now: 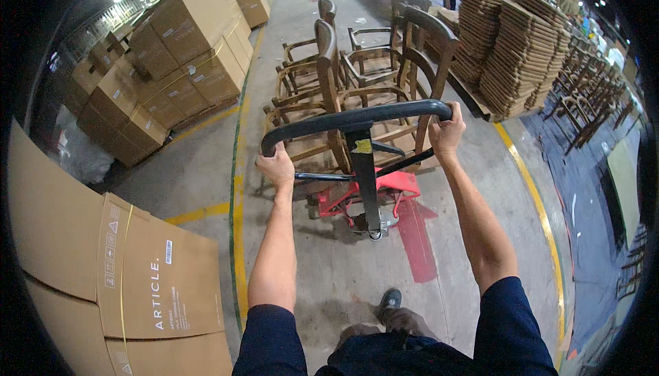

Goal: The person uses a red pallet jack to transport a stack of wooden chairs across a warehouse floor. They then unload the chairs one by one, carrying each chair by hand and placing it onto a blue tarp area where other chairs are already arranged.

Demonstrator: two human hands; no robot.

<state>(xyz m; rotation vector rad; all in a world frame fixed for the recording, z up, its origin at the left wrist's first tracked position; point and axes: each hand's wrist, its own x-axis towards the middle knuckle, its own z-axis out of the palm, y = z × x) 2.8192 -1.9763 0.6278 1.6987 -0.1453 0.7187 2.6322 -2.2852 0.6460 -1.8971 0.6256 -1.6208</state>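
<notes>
looking down from head height in a warehouse, a person stands at a hand pallet truck with both arms stretched forward. the black loop handle (357, 118) crosses the middle of the frame, its right end higher than its left. the left hand (276, 166), left of centre, has its fingers curled around the handle's left bend; the right hand (447, 131), right of centre, grips the right bend, fingers wrapped. a dark upright shaft (368, 187) runs from the handle to the red pallet truck body (403, 182), just below the middle of the frame. directly beyond the handle, in the upper middle, wooden chairs (327, 64) with curved backs and armrests stand in two rows, partly hidden by the bar.

at upper left, cardboard cartons (185, 29) are piled high; a large strapped carton (175, 266) fills the lower left. at upper right, brown slabs (522, 60) rise in tall stacks, with more dark wooden chair frames at the far right edge. yellow lines (237, 239) mark the grey concrete floor (329, 266). at bottom centre, one dark shoe (390, 299) shows.
</notes>
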